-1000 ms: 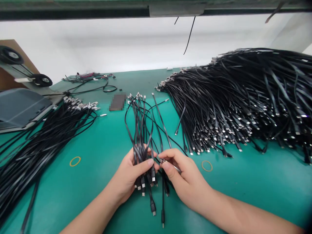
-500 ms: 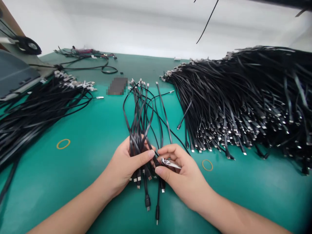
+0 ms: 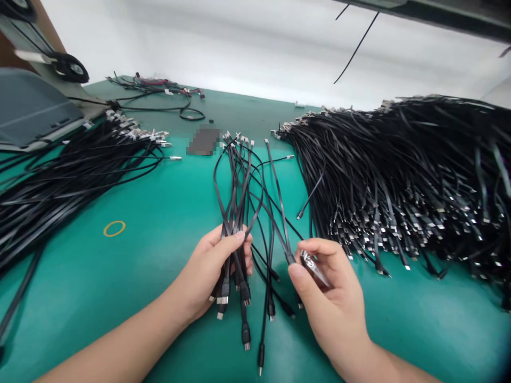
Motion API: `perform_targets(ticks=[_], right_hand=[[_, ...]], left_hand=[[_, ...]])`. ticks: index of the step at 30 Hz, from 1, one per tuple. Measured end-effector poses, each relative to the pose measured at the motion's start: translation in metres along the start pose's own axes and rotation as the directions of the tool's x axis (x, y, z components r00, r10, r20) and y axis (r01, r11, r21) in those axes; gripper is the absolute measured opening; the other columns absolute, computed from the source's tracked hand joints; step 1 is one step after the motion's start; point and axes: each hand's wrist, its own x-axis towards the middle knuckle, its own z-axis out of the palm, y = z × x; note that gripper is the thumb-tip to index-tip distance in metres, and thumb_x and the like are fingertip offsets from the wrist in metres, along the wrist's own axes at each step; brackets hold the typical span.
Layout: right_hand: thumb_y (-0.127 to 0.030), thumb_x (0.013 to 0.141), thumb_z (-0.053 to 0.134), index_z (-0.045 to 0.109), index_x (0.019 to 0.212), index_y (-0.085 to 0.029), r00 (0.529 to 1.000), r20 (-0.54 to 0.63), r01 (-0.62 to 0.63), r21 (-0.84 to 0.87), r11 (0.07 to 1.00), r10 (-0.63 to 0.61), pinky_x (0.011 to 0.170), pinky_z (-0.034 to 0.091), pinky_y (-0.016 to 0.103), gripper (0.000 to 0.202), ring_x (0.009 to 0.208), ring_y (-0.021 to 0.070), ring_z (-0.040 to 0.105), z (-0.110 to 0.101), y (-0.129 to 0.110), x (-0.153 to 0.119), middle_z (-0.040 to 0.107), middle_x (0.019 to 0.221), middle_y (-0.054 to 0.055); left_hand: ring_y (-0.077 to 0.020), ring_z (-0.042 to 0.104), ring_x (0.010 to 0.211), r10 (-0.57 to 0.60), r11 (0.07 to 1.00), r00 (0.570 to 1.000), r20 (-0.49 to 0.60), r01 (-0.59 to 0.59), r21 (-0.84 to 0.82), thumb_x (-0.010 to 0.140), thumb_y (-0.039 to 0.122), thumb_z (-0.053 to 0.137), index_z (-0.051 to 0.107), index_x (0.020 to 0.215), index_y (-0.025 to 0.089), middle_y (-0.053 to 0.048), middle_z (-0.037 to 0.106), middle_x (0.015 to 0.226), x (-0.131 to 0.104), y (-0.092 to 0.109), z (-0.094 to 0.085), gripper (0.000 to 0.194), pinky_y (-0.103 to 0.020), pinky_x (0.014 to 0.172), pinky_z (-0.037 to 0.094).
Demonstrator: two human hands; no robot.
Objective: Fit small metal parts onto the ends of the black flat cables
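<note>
gripping flat black cables (image 3: 238, 214), left hand (image 3: 211, 263) curls; right hand (image 3: 337, 300) clasps shiny metal tool (image 3: 315, 268).

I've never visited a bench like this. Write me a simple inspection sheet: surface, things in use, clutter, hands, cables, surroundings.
Surface: green tabletop, lightly glossy.
Things in use: a bundle of black cables and a shiny metal object.
Clutter: a thin yellow ring at left; a dark pixelated rectangle, unidentifiable; tangled wires near the far edge.
Hands: left hand grips the bundle; right hand holds the metal object, its thumb and fingers at one flat cable.
Cables: large right-hand pile, smaller left-hand pile.
Surroundings: grey machine at left, white wall behind.
Other people: nothing seen.
</note>
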Motion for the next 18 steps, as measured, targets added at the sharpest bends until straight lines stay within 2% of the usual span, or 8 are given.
perform_targets(ticks=[3,6,8,12,16,18], right_hand=[[-0.023,0.09,0.065,0.052,0.115,-0.031,0.992,0.014,0.126,0.065,0.99,-0.127,0.05,0.044,0.02,0.029,0.065,0.0106,0.053,-0.003,0.0,-0.003,0.055,0.092,0.0],[-0.022,0.091,0.065,0.053,0.119,-0.032,0.971,0.091,0.216,0.069,0.974,-0.222,0.054,0.045,0.02,0.033,0.066,0.01,0.052,-0.001,0.001,-0.005,0.052,0.094,0.0],[-0.019,0.091,0.064,0.054,0.12,-0.033,0.964,0.178,0.194,0.043,0.98,-0.198,0.063,0.049,0.022,0.034,0.074,0.0114,0.056,0.002,0.004,-0.006,0.054,0.095,0.0],[-0.016,0.091,0.059,0.057,0.121,-0.033,0.932,0.362,0.033,0.003,0.999,-0.032,0.077,0.053,0.027,0.035,0.088,0.0152,0.062,0.007,0.009,-0.005,0.06,0.104,0.002],[-0.018,0.09,0.059,0.06,0.122,-0.031,0.922,0.386,-0.03,0.0,1.0,0.028,0.069,0.052,0.024,0.035,0.078,0.0127,0.061,0.009,0.01,0.0,0.064,0.108,0.001],[-0.019,0.089,0.06,0.064,0.118,-0.03,0.931,0.365,-0.017,0.013,1.0,0.011,0.073,0.053,0.024,0.031,0.085,0.0135,0.063,0.009,0.009,0.005,0.065,0.109,0.002]], left_hand=[[-0.0109,0.055,0.06,0.0,1.0,1.0,0.011,0.0,0.001,0.089,0.036,0.065,0.06,0.09,0.018,0.004,0.057,0.069,0.0,-0.001,-0.002,0.019,-0.022,0.057,0.047],[-0.0102,0.054,0.06,-0.01,0.999,1.0,0.007,0.009,0.047,0.084,0.038,0.072,0.062,0.093,0.019,0.004,0.058,0.068,0.0,-0.004,-0.004,0.024,-0.021,0.057,0.044],[-0.0097,0.055,0.063,0.01,0.997,1.0,0.028,-0.013,0.082,0.08,0.037,0.076,0.063,0.094,0.018,0.004,0.061,0.072,0.0,-0.006,-0.005,0.027,-0.02,0.059,0.044],[-0.0121,0.06,0.078,0.047,0.983,0.989,0.14,-0.071,0.167,0.078,0.036,0.08,0.063,0.093,0.018,0.002,0.065,0.081,0.001,-0.011,-0.008,0.028,-0.022,0.071,0.047],[-0.0147,0.06,0.084,0.07,0.965,0.976,0.207,-0.118,0.234,0.076,0.038,0.081,0.063,0.093,0.017,0.001,0.065,0.086,0.005,-0.014,-0.012,0.032,-0.025,0.078,0.047],[-0.0141,0.058,0.081,0.1,0.952,0.972,0.213,-0.155,0.262,0.076,0.038,0.081,0.063,0.092,0.016,0.002,0.064,0.083,0.008,-0.014,-0.012,0.032,-0.024,0.075,0.046]])
